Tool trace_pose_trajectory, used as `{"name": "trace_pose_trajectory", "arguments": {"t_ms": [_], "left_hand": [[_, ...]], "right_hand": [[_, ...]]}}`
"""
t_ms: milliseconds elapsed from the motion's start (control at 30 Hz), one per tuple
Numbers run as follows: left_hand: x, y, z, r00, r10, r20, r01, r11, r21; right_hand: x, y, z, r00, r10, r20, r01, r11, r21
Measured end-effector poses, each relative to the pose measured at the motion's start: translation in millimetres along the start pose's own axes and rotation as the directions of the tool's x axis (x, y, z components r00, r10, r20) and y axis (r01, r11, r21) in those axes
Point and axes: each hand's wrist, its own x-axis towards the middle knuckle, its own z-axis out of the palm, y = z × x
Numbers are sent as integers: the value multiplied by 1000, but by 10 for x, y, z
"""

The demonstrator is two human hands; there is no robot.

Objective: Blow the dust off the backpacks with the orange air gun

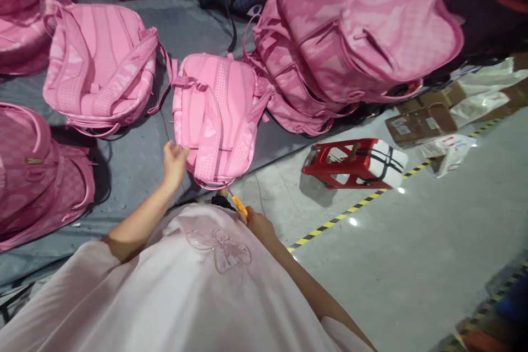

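Pink backpack (220, 93) is laid, 2 straps (212, 132) up, on the desk (124, 168) just beside the left hand (175, 164), loosely opened; an orange-handled tool (238, 205) is gripped by the right hand (260, 226).

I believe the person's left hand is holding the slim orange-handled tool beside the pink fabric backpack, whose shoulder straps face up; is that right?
Not quite: the head view shows the right hand holding the slim orange-handled tool, not the left. It is indeed beside the pink fabric backpack, whose shoulder straps face up.
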Motion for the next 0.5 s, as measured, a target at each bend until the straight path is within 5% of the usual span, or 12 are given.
{"name": "trace_pose_trajectory", "arguments": {"t_ms": [33,67,100,167,233,333,500], "left_hand": [[-129,-7,65,977,206,51,-212,944,252],[-239,-36,159,913,351,210,-409,783,469],[-315,-82,274,826,379,418,-564,567,601],[-344,-202,524,706,204,679,-709,213,673],[-240,-304,725,715,23,699,-699,26,715],[-24,-367,846,765,-38,644,-644,-75,761],[212,-323,798,744,-37,667,-657,137,741]], "right_hand": [[1,16,13,999,-32,6,32,999,26],[9,29,26,998,-58,8,57,997,42],[23,37,38,998,-59,11,59,997,45],[59,39,57,1000,-1,22,1,1000,20],[89,33,74,997,62,41,-62,998,-1],[108,45,110,997,62,38,-63,998,30],[100,129,175,998,52,24,-54,994,90]]}}
